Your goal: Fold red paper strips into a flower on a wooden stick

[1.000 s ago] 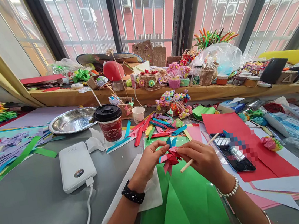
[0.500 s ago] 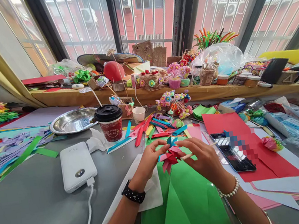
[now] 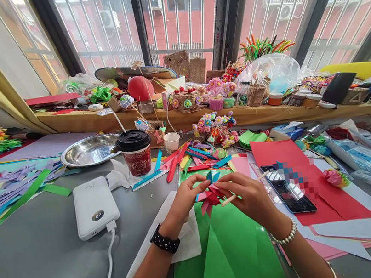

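Note:
Between my two hands is a folded paper flower (image 3: 211, 196) with red, pink and blue petals, held above the green paper (image 3: 237, 252). My left hand (image 3: 190, 198) pinches its left side near a blue petal. With thumb and forefinger, my right hand (image 3: 245, 192) grips the flower's right side at a pink petal. A thin wooden stick (image 3: 229, 200) also sits in my right hand, its far end poking out toward the phone. The fingertips partly cover the petals.
A lidded paper cup (image 3: 135, 153), a steel plate (image 3: 71, 164) and a white power bank (image 3: 95, 203) with cable stand left. Paper strips (image 3: 178, 161) lie beyond my hands. A phone (image 3: 289, 193) rests on red paper (image 3: 347, 194) at right.
My right fingers have shifted slightly left, from the blue petal down onto a pink one. The stick's near end now shows lower, below the fingers. My left hand has hardly moved.

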{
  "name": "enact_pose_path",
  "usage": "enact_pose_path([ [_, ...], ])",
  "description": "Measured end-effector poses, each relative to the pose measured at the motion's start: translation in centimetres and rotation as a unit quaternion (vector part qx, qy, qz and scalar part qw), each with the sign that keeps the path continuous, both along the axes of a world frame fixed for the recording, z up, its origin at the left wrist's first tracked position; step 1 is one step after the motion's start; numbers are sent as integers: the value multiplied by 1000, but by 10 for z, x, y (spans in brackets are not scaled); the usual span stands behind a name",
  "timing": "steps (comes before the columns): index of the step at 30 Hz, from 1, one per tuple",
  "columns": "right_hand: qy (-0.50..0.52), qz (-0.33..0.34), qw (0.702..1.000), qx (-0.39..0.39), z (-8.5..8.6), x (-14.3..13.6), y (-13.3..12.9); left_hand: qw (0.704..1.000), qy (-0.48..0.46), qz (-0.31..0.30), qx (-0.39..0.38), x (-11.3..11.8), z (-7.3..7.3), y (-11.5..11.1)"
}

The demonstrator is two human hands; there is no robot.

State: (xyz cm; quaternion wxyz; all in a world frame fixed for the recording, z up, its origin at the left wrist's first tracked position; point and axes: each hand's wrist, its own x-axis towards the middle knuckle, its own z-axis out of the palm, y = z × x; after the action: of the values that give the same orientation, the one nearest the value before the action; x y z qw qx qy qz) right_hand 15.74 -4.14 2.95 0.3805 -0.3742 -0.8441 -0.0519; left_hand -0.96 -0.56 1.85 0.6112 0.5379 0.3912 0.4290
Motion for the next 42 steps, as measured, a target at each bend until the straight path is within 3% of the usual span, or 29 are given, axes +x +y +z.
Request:
enact_pose_path([
  [11,-3,-2,1000,11,-4,-3,-1,996,-49,5,-71,0,-4,1],
  [18,-2,-2,999,32,-5,-3,0,998,-56,9,-22,-2,-4,2],
  [24,-8,-12,1000,13,-2,2,2,996,-61,-54,-40,-2,0,-1],
  [28,38,-41,998,-4,2,2,0,996,-92,-5,-5,-1,2,0],
  [36,94,-121,988,-30,2,-2,-5,991,-102,36,78,4,1,-5],
  [42,139,-138,979,-55,5,-3,-6,986,-102,27,130,7,-4,-7],
])
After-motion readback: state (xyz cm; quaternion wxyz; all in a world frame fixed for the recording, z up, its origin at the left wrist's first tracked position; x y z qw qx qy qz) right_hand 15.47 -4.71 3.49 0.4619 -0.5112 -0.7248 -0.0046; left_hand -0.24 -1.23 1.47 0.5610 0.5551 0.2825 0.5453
